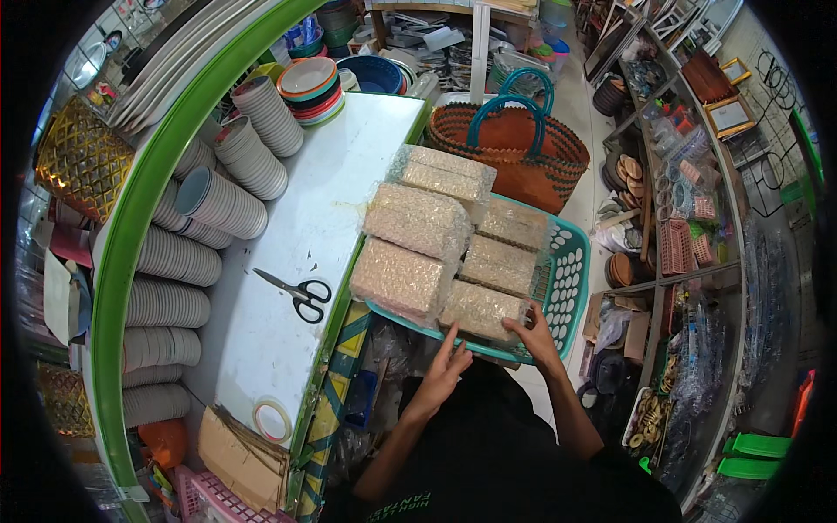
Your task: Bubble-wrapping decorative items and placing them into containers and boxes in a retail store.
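Observation:
Several bubble-wrapped block-shaped packages fill a teal plastic basket (567, 294) with oval holes. The left-hand ones, among them a pinkish-brown wrapped package (399, 278), lean up over the basket's rim toward the counter. At the near end lies a wrapped package (484, 310). My right hand (537, 337) grips its near right corner, thumb on top. My left hand (448, 372) is at its front left edge, index finger extended against the wrap and the other fingers partly curled near the rim. What lies under the packages is hidden.
On the white counter (261, 340) lie black-handled scissors (297, 293), a tape roll (271, 420) and folded cardboard (242, 451). Stacked bowls (173, 255) line its far side. A woven bag (510, 140) stands beyond the basket. Crowded shelves (680, 274) run along the right.

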Tool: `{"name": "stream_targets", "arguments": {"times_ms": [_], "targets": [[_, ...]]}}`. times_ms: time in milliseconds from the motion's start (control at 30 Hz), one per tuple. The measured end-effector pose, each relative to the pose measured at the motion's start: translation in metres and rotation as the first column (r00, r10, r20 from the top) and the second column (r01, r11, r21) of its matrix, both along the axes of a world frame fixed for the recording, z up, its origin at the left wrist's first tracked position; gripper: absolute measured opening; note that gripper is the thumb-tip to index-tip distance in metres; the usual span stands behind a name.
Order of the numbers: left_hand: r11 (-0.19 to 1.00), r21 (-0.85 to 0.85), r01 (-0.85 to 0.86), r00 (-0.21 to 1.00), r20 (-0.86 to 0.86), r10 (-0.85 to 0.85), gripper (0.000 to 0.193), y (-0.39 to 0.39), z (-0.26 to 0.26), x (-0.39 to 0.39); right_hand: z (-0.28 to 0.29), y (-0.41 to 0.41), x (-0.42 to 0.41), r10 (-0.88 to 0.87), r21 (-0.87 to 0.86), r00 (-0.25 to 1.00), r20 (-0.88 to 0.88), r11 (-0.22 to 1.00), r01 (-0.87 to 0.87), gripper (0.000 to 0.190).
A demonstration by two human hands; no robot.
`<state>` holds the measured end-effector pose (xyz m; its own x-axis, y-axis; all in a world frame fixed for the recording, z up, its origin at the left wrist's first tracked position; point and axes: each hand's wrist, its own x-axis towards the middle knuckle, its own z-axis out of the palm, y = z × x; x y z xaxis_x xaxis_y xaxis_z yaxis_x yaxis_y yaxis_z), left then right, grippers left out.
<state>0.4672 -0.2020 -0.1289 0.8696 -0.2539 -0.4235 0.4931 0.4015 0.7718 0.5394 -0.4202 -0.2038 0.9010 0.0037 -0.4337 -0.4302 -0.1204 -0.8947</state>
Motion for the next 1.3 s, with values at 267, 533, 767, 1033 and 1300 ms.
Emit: {"name": "stream_targets", "arguments": {"times_ms": [267, 533, 767, 1033, 1300], "targets": [[0.919, 0.216, -0.330, 0.935, 0.210, 0.286, 0.024, 0.016, 0.007, -0.009, 0.078, 0.023, -0.001, 0.011, -0.292, 0.828, 0.561, 0.938, 0.186, 0.029], [0.765, 0.061, -0.641, 0.736, 0.333, 0.589, 0.014, 0.047, 0.033, -0.040, 0.122, 0.094, -0.011, 0.188, 0.293, 0.927, 0.326, 0.912, -0.288, 0.017], [0.545, 0.039, -0.837, 0.521, 0.356, 0.775, 0.013, 0.093, 0.056, -0.095, 0.131, 0.173, -0.016, 0.418, 0.359, 0.845, 0.333, 0.772, -0.524, 0.019], [0.198, 0.093, -0.976, 0.218, 0.378, 0.900, 0.013, 0.136, 0.059, -0.177, 0.145, 0.278, -0.055, 0.770, 0.277, 0.506, 0.390, 0.426, -0.861, 0.019], [0.286, 0.250, -0.925, 0.362, 0.356, 0.861, 0.037, 0.151, 0.054, -0.223, 0.134, 0.381, -0.103, 0.860, 0.090, 0.188, 0.474, 0.165, -0.982, 0.017]]}}
